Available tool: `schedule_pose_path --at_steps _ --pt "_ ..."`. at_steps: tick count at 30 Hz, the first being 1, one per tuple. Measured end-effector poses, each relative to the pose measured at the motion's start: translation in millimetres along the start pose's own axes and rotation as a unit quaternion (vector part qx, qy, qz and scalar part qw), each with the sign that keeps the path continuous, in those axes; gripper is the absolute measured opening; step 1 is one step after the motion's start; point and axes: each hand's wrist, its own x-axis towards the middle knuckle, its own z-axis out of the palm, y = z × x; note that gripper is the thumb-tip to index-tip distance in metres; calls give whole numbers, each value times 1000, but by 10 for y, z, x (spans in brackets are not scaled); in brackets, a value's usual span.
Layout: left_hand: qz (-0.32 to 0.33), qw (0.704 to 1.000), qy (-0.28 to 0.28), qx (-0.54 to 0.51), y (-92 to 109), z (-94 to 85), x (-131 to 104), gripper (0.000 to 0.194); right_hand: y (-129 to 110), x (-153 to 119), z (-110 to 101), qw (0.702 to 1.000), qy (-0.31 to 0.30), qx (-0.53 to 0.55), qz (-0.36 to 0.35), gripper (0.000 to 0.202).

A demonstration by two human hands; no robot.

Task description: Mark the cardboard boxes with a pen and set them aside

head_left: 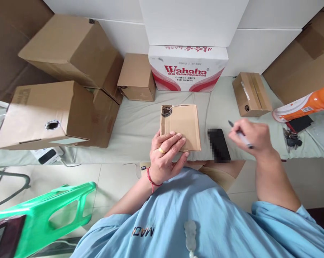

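Observation:
A small square cardboard box (179, 120) sits on the cloth-covered surface in front of me, with a dark, shiny-edged round patch at its top left corner. My left hand (167, 152) rests on its lower left part, fingers stretched flat over the top and the thumb by the near edge. Off to the right, my right hand (252, 138) is closed around a marker pen (242, 137) with a dark tip and grey barrel, held above the surface. Between the box and the right hand lies a black phone (219, 145), partly pixelated.
Large cardboard boxes (43, 114) stand at the left, a smaller carton (137, 75) and a white Wahaha carton (189, 68) at the back. To the right are a small taped box (252, 94), an orange bottle (307, 104) and keys (292, 138). A green stool (49, 211) stands below left.

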Motion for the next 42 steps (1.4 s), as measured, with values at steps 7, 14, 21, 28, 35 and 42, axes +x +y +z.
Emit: schedule_pose_path --at_steps 7,14,21,28,35,42 --pt "11 1000 8 6 7 43 30 41 -551 642 93 872 87 457 151 21" --pt "-5 1000 2 4 27 27 -3 45 -1126 1170 593 849 -64 521 64 27" --pt "0 1000 4 6 8 55 -15 48 -1172 1108 751 885 -36 458 75 40" --pt "-13 1000 -4 4 8 68 -32 51 -1164 1125 716 903 -81 420 43 39" --pt "-7 1000 6 16 21 61 -7 44 -1194 1115 684 908 -52 413 37 26" --pt "-10 1000 -8 11 10 50 -20 48 -1216 1083 682 921 -5 379 89 28"
